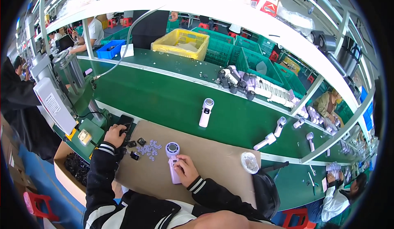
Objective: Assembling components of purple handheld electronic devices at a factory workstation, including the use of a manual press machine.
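A lilac handheld fan (175, 173) lies on the brown cardboard sheet (217, 171), its round head pointing away from me. My right hand (187, 171) is closed at the fan's handle, thumb and fingertips bent onto its front. Farther left, my left hand (115, 136) has its fingers curled down among black parts beside a dark flat tray or case (125, 123); what is in its fingertips is hidden. Between my hands lie a loose cluster of small lilac rings (150, 148) and several small black pieces, one of them a square black part (134, 156).
A bench press (55, 106) stands at the left, above a cardboard box (65, 163) of black parts. On the green conveyor belt (164, 93) stands a pink-white fan (206, 113); more lie right. A clear plastic bag (249, 163) and black bag (266, 194) sit at my right.
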`<state>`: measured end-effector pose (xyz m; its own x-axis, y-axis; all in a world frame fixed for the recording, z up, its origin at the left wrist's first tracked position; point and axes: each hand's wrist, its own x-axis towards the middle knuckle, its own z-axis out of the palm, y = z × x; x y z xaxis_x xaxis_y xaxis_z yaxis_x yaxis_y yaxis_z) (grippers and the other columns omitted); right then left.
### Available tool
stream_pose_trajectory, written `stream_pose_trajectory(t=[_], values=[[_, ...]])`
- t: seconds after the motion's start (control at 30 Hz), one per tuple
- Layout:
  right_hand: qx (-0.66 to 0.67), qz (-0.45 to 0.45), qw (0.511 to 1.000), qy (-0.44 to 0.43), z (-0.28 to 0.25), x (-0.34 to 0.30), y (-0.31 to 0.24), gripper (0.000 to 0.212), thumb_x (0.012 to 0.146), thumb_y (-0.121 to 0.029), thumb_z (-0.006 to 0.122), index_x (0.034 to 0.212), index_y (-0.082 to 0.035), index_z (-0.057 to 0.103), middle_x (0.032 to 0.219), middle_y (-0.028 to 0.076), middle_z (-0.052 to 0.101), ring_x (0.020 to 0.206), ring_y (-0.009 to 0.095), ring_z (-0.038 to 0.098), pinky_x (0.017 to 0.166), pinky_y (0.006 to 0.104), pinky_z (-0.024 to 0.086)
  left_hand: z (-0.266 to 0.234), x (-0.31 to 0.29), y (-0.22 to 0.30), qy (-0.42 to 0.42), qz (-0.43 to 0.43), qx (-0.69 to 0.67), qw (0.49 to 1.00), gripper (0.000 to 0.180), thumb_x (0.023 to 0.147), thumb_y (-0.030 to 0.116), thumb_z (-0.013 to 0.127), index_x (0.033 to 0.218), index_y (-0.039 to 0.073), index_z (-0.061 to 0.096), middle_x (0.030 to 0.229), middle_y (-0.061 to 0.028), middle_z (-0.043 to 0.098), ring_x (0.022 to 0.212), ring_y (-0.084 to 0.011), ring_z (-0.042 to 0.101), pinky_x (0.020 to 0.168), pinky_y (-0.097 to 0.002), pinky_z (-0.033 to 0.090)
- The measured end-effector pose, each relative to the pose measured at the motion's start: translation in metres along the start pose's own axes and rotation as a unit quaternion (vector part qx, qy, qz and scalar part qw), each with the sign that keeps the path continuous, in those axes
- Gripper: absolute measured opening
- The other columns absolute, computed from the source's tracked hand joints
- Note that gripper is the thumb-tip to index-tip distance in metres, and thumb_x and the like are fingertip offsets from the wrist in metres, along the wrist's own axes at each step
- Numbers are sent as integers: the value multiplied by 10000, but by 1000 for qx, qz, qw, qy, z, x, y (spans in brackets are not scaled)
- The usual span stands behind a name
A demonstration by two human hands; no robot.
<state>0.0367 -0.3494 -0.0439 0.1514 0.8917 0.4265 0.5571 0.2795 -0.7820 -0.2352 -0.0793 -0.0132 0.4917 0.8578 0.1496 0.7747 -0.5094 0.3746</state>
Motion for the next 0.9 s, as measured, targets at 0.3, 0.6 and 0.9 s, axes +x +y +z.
stream_pose_trajectory(t=[0.3,0.6,0.9], values=[[17,-8,1000,-15,4,5,4,67,919,-83,581,967,-40,600,1272,133,493,1021,261,517,870,313,438,-18,-9,2,27,-48,-79,995,337,801,63,564,1110,79,699,962,-104,735,888,-350,668,834,-396,519],[41,33,999,-6,2,7,-4,62,896,-70,577,949,-49,603,1204,125,531,1030,290,538,882,333,449,-22,-23,0,190,40,-49,980,331,793,18,554,1087,32,704,987,-76,743,825,-339,648,776,-385,523],[25,23,999,-9,4,12,-3,57,891,-56,590,941,-38,611,1193,108,519,916,222,518,794,292,438,-42,-63,64,207,9,-276,939,379,788,-110,582,1129,30,669,994,-77,611,765,-197,557,727,-252,469]])
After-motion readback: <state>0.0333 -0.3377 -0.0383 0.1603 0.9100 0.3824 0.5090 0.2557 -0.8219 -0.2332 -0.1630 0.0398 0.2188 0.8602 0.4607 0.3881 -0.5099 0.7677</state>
